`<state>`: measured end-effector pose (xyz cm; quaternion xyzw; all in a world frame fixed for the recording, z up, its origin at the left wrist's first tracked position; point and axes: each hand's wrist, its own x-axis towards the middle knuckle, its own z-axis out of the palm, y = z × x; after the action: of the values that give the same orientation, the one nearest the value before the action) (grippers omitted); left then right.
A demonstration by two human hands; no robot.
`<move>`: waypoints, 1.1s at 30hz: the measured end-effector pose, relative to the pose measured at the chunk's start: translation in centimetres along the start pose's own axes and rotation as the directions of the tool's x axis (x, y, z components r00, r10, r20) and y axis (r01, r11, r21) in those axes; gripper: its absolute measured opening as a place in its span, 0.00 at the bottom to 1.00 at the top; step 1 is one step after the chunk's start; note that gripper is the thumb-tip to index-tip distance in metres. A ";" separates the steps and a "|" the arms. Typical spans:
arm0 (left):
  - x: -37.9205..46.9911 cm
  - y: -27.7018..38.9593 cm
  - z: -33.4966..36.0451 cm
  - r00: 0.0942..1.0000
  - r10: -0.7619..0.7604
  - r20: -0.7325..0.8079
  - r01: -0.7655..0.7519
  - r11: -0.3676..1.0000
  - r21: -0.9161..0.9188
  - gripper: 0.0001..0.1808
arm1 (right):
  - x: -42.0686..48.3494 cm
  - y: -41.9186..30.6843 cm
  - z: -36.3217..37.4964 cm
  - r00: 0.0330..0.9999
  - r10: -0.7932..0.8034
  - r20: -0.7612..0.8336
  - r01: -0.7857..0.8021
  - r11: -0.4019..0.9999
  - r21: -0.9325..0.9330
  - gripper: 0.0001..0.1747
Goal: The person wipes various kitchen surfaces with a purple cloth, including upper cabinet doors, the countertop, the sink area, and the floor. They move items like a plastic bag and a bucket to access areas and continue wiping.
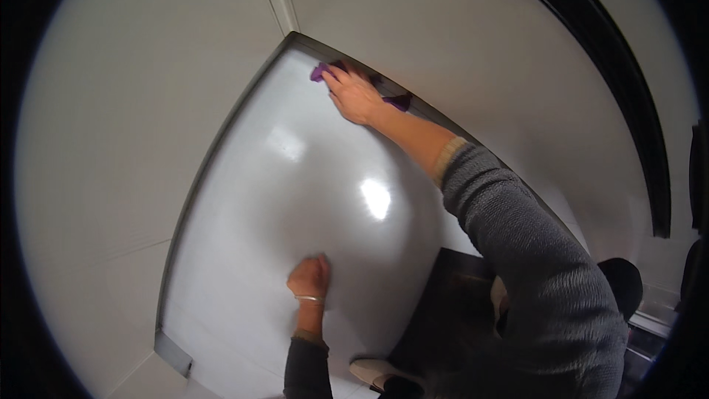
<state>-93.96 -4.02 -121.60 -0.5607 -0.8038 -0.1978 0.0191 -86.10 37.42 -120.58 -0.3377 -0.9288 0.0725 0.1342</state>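
My right hand (354, 94) presses a purple cloth (320, 72) onto the glossy pale floor (249, 188), close to the dark baseboard (415, 100) near the corner. Part of the cloth shows at the fingertips and a purple piece shows beside the wrist. Lower down, my left hand (310, 277), with a bracelet at the wrist, is closed in a fist over the floor. Nothing shows in it; whether it touches the floor cannot be told.
Pale walls (127, 111) meet at a corner at the top. A long black curved-looking bar (615, 50) runs along the right wall. At the bottom are a light shoe (374, 371) and a dark mat or cloth (437, 310); a round black object (623, 288) stands at right.
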 end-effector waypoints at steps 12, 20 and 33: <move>0.6 0.0 -1.3 0.990 0.099 0.099 -0.098 0.995 -0.023 0.21 | 5.7 -0.3 -0.7 0.951 0.139 0.275 -0.221 0.931 0.292 0.30; 0.3 -0.5 -1.9 0.957 0.146 0.252 -0.131 0.988 -0.078 0.17 | -25.2 2.6 -10.6 0.853 0.518 0.061 -0.520 0.854 0.004 0.29; 0.5 0.8 -2.0 0.914 0.164 0.371 -0.169 0.985 -0.020 0.19 | -10.0 -12.3 -2.0 0.800 0.451 -0.397 -0.439 0.890 0.128 0.13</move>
<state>-93.79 -4.03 -119.35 -0.6541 -0.7435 -0.0808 -0.1130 -85.56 21.67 -117.90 -0.5516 -0.7721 0.0420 0.3127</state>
